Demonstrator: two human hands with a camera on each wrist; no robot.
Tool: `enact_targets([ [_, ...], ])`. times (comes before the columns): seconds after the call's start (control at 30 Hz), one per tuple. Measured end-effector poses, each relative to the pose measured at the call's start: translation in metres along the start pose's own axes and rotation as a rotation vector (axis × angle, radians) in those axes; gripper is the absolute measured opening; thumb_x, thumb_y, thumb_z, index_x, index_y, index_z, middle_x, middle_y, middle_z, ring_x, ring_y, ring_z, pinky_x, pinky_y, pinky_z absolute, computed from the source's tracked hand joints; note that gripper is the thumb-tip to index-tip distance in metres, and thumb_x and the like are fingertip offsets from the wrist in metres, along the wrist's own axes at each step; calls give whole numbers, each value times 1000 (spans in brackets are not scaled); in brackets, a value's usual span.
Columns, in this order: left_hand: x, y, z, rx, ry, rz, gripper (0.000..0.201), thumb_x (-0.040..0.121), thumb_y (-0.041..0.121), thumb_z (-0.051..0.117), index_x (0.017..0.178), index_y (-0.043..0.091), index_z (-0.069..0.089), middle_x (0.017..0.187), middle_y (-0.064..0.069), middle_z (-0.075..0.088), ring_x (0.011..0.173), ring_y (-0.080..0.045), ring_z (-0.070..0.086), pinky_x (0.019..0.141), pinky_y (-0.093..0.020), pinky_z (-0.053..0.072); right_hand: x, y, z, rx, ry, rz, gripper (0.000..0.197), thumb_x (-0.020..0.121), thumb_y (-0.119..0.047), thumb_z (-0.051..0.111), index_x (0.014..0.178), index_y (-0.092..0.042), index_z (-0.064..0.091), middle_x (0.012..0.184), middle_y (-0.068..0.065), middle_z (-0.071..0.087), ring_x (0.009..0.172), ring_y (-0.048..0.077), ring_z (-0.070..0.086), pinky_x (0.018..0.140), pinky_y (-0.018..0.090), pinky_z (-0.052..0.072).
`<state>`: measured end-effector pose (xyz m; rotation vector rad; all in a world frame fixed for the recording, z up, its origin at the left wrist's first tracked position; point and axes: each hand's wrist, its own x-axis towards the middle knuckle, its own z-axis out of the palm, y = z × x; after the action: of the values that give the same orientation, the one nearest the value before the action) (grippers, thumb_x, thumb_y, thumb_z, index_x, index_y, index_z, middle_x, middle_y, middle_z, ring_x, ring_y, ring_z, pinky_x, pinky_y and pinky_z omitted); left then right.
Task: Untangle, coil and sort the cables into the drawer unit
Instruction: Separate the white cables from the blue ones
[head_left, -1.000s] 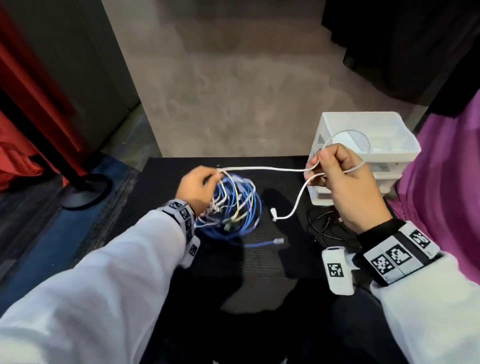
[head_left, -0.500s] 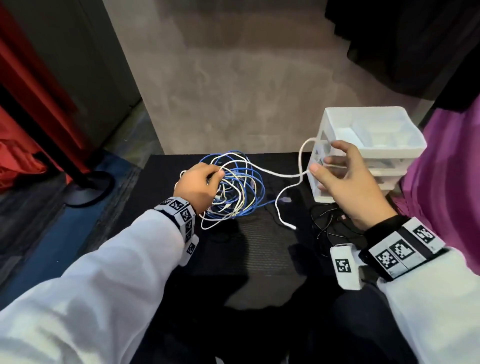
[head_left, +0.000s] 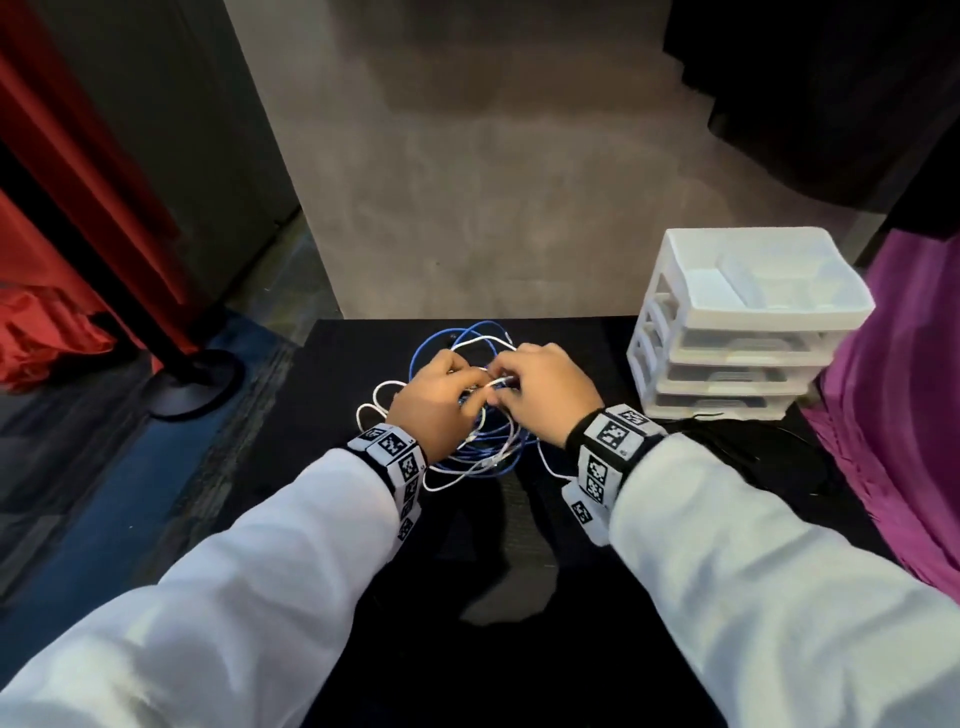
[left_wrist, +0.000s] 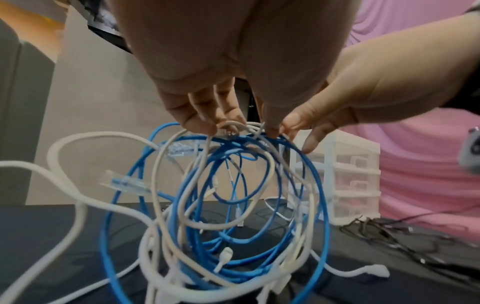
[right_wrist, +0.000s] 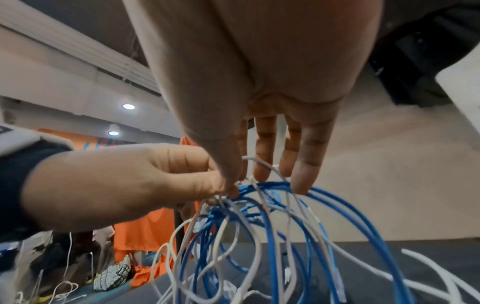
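Both hands meeting over the middle of the black desk (head_left: 571, 649), left hand (head_left: 434, 402) and right hand (head_left: 545, 395) each pinching strands at the top of the cable tangle (head_left: 478, 447), fingertips nearly touching. Blue and white loops hanging downward from the pinch, long axis roughly upright, lower ends on the desk. White drawer unit (head_left: 748, 322) upright at the right rear, apart from the tangle, black cable (head_left: 748, 447) before it.
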<state>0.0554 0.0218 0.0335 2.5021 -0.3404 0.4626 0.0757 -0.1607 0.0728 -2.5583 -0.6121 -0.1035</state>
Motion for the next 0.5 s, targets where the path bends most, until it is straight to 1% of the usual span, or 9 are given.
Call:
enact_targets([
  [0.03, -1, -2, -2, 27, -28, 2, 21, 92, 39, 68, 110, 28, 71, 110, 6, 55, 92, -15, 57, 80, -39, 53, 1, -1, -3, -30, 23, -6, 12, 95, -36, 71, 103, -28, 74, 98, -7, 62, 103, 23, 52, 86, 39, 50],
  [0.1, 0, -7, -7, 88, -108, -55, 31, 90, 40, 71, 118, 32, 61, 121, 9, 54, 106, -16, 54, 91, -35, 47, -1, -3, -14, -65, 45, -35, 14, 95, -40, 71, 91, -27, 73, 84, -12, 55, 96, 19, 50, 80, 37, 50],
  [0.17, 4, -10, -15, 94, -155, -121, 31, 92, 43, 67, 119, 35, 55, 123, 11, 57, 111, -16, 55, 91, -32, 43, -5, -6, -29, -27, 54, -73, 16, 95, -41, 71, 87, -27, 73, 76, -13, 53, 93, 19, 51, 81, 38, 49],
  [0.2, 9, -12, -19, 71, -160, -142, 28, 94, 44, 64, 118, 36, 54, 119, 11, 60, 108, -16, 58, 90, -34, 45, -6, -8, -39, 14, 72, -90, 15, 94, -39, 71, 87, -26, 74, 76, -12, 56, 91, 20, 54, 82, 39, 48],
  [0.27, 17, -14, -25, 37, -148, -179, 23, 96, 48, 58, 117, 37, 54, 112, 10, 64, 102, -16, 61, 87, -36, 48, -9, -13, -60, 108, 159, -93, 12, 94, -35, 71, 88, -25, 76, 80, -7, 65, 86, 20, 60, 81, 38, 49],
  [0.33, 22, -14, -28, 76, -111, -189, 24, 98, 51, 52, 115, 35, 56, 106, 8, 61, 100, -17, 61, 85, -37, 49, -12, -16, -84, 185, 256, -74, 10, 94, -30, 72, 89, -24, 78, 82, -5, 69, 83, 18, 63, 79, 35, 49],
  [0.37, 23, -13, -29, 101, -82, -195, 24, 99, 52, 51, 114, 33, 57, 103, 8, 58, 99, -17, 61, 83, -36, 48, -13, -16, -92, 204, 287, -69, 10, 93, -29, 73, 88, -24, 79, 81, -5, 70, 83, 17, 63, 78, 35, 49],
  [0.43, 22, -11, -30, 125, -34, -216, 25, 100, 53, 49, 111, 33, 57, 98, 10, 52, 94, -16, 59, 77, -33, 46, -16, -15, -102, 210, 299, -66, 9, 93, -29, 74, 88, -25, 80, 80, -6, 68, 82, 16, 62, 78, 34, 48],
  [0.5, 22, -11, -29, 108, -18, -241, 26, 98, 55, 51, 109, 33, 57, 98, 10, 51, 92, -14, 58, 76, -33, 47, -20, -12, -102, 217, 315, -50, 9, 93, -29, 74, 86, -26, 79, 78, -6, 66, 78, 14, 60, 77, 35, 48],
])
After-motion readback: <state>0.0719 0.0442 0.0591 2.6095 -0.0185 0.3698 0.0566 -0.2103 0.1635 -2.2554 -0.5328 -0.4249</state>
